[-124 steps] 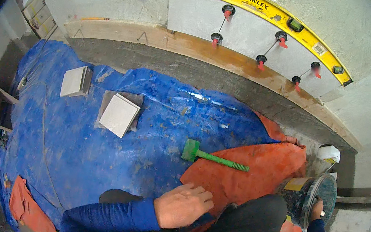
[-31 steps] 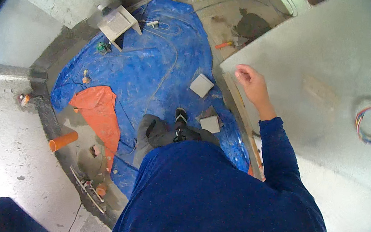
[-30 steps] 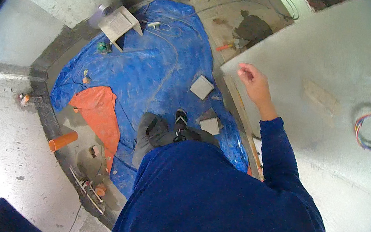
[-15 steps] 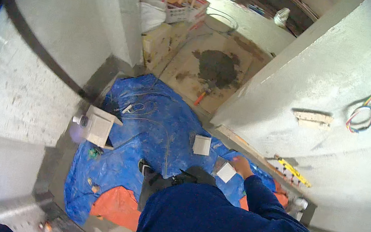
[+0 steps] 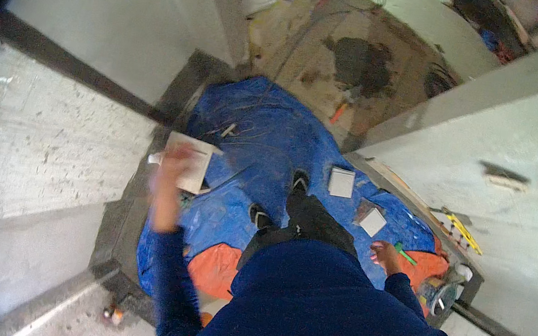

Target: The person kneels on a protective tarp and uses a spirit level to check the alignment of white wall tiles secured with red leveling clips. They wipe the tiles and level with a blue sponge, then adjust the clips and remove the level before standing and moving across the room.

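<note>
My left hand (image 5: 175, 169) is smeared by motion over a pale stool-like box (image 5: 195, 169) on the left edge of the blue sheet. Its fingers cannot be made out, nor whether it touches the box. Low on the right, my right hand (image 5: 387, 254) has fingers loosely bent and apart, and I see nothing held in it. Just beside it is a green stick-like tool (image 5: 406, 254). Beyond that hand lies a white square tile (image 5: 372, 222) on a darker piece. Farther up, a stack of pale tiles (image 5: 341, 182) rests on the sheet.
A blue tarpaulin (image 5: 269, 123) covers the floor, with orange sheeting (image 5: 214, 270) near my legs. A yellow level (image 5: 463, 230) leans along the right wall. A bucket (image 5: 436, 295) stands at lower right. Dark mortar (image 5: 362, 64) and an orange-handled tool (image 5: 339, 113) lie past the doorway.
My left hand has come into view and reached over the pale box. My right hand has left the white tile and drawn back toward me. The whole view has shifted.
</note>
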The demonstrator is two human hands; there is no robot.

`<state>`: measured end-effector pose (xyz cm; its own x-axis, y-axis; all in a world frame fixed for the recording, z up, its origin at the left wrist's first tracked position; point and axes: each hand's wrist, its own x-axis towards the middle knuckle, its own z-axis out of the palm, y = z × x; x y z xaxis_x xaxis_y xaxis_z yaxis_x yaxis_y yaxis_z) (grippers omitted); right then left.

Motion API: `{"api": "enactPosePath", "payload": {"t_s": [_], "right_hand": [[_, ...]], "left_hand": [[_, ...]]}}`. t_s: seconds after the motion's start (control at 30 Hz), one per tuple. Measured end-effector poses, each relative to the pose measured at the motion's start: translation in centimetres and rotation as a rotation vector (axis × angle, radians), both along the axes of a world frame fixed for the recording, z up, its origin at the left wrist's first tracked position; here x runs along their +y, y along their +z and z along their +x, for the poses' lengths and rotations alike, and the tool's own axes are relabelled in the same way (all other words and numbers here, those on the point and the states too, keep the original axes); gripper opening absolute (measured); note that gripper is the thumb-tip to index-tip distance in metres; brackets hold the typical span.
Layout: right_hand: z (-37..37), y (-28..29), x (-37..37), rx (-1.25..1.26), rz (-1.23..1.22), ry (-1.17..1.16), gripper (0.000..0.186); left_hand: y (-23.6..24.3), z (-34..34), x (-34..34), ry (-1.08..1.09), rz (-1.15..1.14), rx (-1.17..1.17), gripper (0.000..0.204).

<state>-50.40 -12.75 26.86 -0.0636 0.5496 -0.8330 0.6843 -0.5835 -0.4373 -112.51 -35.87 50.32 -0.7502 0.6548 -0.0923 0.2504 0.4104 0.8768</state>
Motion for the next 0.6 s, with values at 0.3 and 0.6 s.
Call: {"api": "enactPosePath", "payload": {"t_s": [0.3, 0.6], "right_hand": [[-7.7, -2.4, 13.4, -0.002, 0.139, 0.169, 0.020], [-20.0, -1.6, 23.3, 0.038, 0.752, 0.960, 0.030]], "left_hand": [[-32.0, 15.6, -16.4, -0.342, -0.604, -0.415, 0.037], [-29.8, 8.2, -17.3, 0.332, -0.361, -1.047, 0.054]]}}
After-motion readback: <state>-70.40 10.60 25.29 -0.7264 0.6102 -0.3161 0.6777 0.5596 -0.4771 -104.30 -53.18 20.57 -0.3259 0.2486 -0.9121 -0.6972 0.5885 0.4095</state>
